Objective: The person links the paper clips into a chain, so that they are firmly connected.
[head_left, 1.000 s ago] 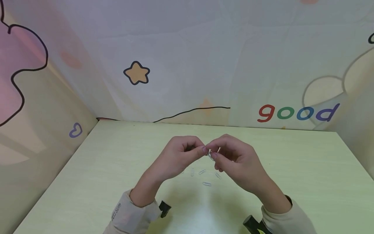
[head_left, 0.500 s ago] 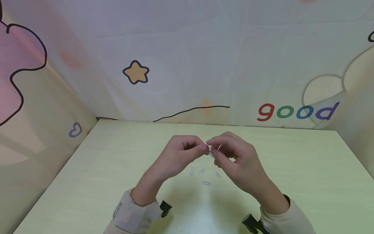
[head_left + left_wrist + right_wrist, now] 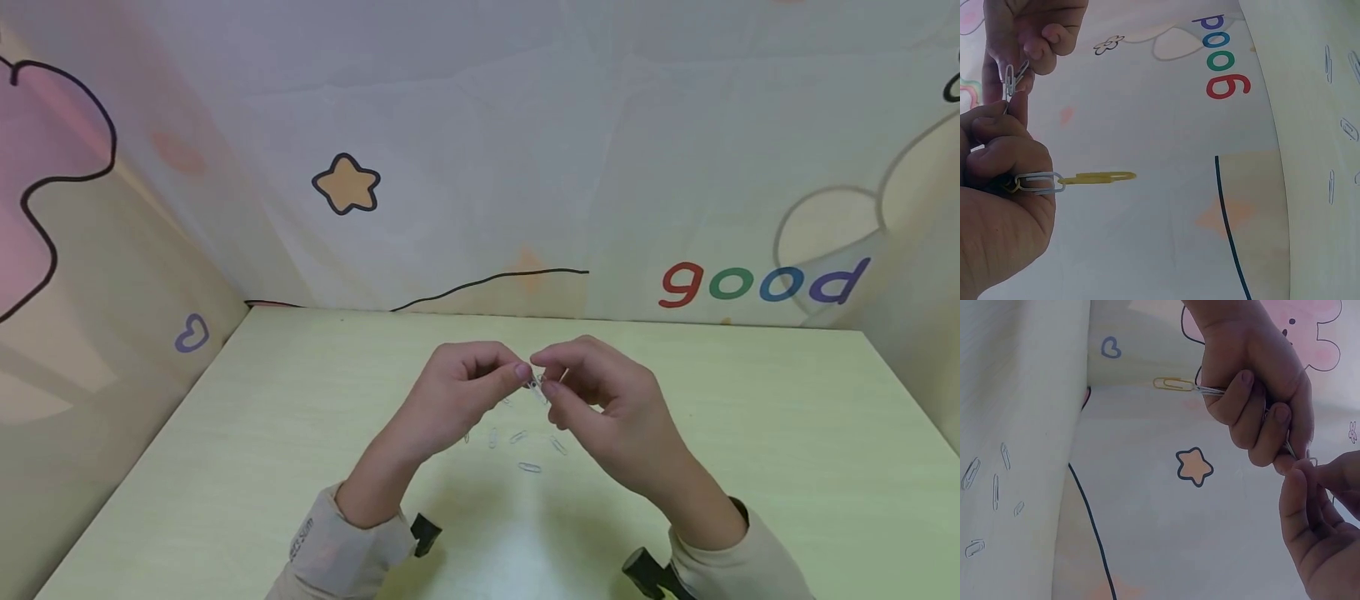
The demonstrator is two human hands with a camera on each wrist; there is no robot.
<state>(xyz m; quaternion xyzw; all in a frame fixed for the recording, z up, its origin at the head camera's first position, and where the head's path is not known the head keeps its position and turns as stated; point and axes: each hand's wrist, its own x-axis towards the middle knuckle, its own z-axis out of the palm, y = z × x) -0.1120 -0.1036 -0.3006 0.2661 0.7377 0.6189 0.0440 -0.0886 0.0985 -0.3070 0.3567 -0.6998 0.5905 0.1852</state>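
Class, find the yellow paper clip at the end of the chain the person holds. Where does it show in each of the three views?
Head view: not visible, hidden by the hands.
Left wrist view: yellow paper clip at centre left, sticking out from the left hand.
Right wrist view: top centre.
Shared landmark: the star on the backdrop, in the head and right wrist views.

Curled fingers of the left hand [image 3: 1004, 187] hide most of the clip chain [image 3: 1075, 180]; loose clips [image 3: 528, 467] on the table [image 3: 750, 467] are too small to count.
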